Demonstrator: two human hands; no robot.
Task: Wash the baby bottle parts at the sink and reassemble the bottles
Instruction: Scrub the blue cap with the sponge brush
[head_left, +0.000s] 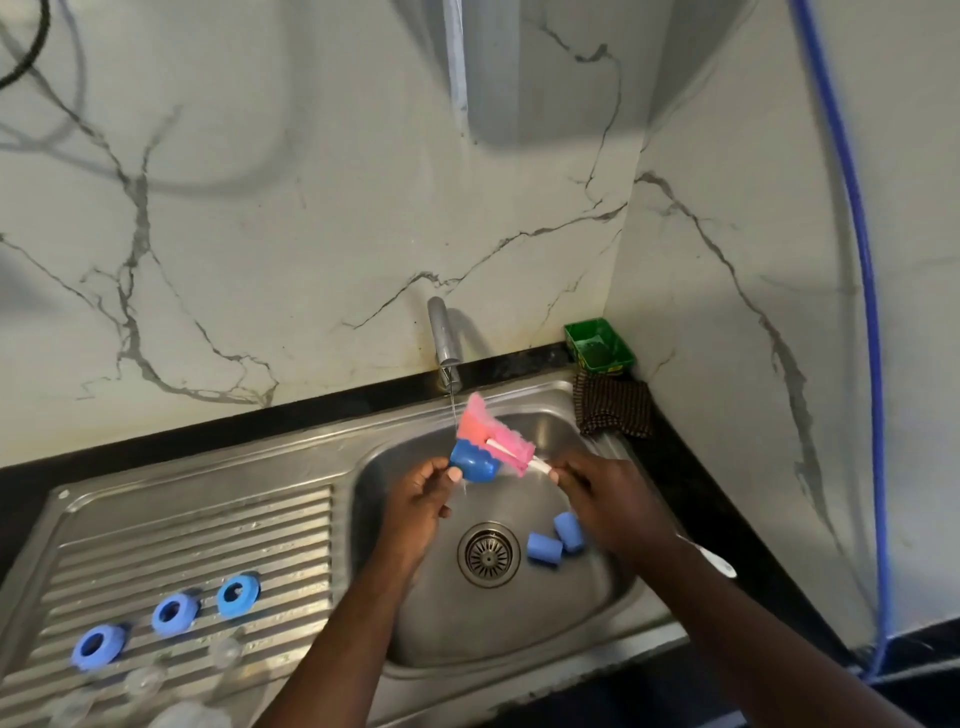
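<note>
Rings on drainboard, spare caps by drain, brush against held cap

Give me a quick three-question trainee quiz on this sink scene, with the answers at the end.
1. How many blue screw rings lie on the drainboard?
2. True or false: the left hand holds a blue cap under the running tap.
3. The right hand grips: A the pink bottle brush, B a cloth, C a ring?
Key: 1 three; 2 true; 3 A.
</note>
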